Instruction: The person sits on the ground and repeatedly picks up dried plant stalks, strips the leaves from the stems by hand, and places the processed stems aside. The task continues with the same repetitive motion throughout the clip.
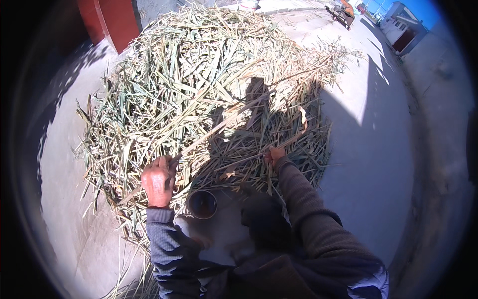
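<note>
A large heap of dry, partly green stalks and leaves (224, 67) lies on the ground before me. My left hand (158, 179) is closed around a long pale stalk (220, 125), which slants up and right over the heap. At the heap's shaded near right part, my right hand (275, 154) holds a thinner dry stalk (293, 140) with a curled leaf at its far end. A round, dark-looking container (202, 204) stands between my forearms, close to the heap's near edge; its contents cannot be made out.
Red pillars or panels (117, 24) stand beyond the heap at the upper left. Pale concrete ground (369, 172) runs along the right side, partly in shadow. An orange and dark machine or cart (343, 13) and a small building (403, 28) are farther off at the upper right.
</note>
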`<action>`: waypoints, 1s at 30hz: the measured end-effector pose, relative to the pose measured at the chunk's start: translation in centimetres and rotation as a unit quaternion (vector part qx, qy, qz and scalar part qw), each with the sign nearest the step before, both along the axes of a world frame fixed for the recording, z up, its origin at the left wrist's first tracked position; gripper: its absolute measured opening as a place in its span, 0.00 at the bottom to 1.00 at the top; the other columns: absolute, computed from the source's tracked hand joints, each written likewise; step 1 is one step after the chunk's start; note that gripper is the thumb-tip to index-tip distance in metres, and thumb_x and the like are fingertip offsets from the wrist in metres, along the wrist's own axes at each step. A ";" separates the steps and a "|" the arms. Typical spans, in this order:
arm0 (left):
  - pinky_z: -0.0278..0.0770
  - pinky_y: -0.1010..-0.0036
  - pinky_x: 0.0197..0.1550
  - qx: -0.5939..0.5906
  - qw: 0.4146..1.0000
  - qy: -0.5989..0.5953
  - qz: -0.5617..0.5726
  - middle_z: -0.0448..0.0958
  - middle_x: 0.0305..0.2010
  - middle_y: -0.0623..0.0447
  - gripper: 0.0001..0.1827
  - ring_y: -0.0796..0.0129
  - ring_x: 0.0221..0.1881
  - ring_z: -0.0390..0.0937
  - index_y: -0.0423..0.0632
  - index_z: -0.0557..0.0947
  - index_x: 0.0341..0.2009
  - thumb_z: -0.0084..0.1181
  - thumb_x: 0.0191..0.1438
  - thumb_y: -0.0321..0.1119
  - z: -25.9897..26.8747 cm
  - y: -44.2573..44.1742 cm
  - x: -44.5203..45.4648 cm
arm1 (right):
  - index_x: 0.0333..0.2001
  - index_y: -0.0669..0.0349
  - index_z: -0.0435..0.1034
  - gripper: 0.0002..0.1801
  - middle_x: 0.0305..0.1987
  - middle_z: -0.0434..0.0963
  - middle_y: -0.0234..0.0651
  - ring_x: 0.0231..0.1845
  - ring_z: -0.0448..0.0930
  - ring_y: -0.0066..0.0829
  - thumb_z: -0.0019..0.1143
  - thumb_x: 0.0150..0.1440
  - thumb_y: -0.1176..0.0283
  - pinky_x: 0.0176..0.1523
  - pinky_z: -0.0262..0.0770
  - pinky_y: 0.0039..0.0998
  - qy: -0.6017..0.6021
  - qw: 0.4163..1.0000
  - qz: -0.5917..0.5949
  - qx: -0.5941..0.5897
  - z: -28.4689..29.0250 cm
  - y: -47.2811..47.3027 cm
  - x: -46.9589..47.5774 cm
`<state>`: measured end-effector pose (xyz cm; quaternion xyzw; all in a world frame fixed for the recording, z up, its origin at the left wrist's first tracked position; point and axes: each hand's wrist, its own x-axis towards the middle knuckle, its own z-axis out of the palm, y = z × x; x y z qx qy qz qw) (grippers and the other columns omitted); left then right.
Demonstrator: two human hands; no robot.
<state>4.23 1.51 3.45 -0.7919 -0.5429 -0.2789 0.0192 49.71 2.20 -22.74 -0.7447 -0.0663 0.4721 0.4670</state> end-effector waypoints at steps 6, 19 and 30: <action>0.75 0.61 0.35 0.016 1.000 -0.018 -0.016 0.80 0.29 0.49 0.07 0.52 0.32 0.79 0.46 0.81 0.34 0.66 0.54 0.33 2.9 -1.9 -3.3 | 0.55 0.74 0.70 0.34 0.48 0.82 0.50 0.44 0.84 0.47 0.66 0.56 0.55 0.47 0.81 0.42 -0.304 0.929 0.203 -0.064 6.1 0.3 0.9; 0.66 0.63 0.39 0.048 0.990 -0.130 0.035 0.78 0.22 0.54 0.11 0.61 0.30 0.75 0.48 0.85 0.28 0.68 0.55 0.40 6.8 -3.2 -8.0 | 0.50 0.62 0.72 0.12 0.50 0.80 0.37 0.44 0.79 0.25 0.56 0.68 0.66 0.48 0.78 0.29 0.296 0.878 0.215 0.309 16.9 6.9 -18.0; 0.69 0.63 0.23 0.037 0.998 0.037 0.046 0.73 0.19 0.52 0.21 0.58 0.20 0.74 0.49 0.73 0.25 0.62 0.60 0.50 2.0 -1.2 -2.4 | 0.42 0.61 0.71 0.15 0.43 0.84 0.46 0.38 0.85 0.31 0.56 0.68 0.59 0.42 0.81 0.32 0.261 0.907 0.234 0.235 23.3 5.0 -24.7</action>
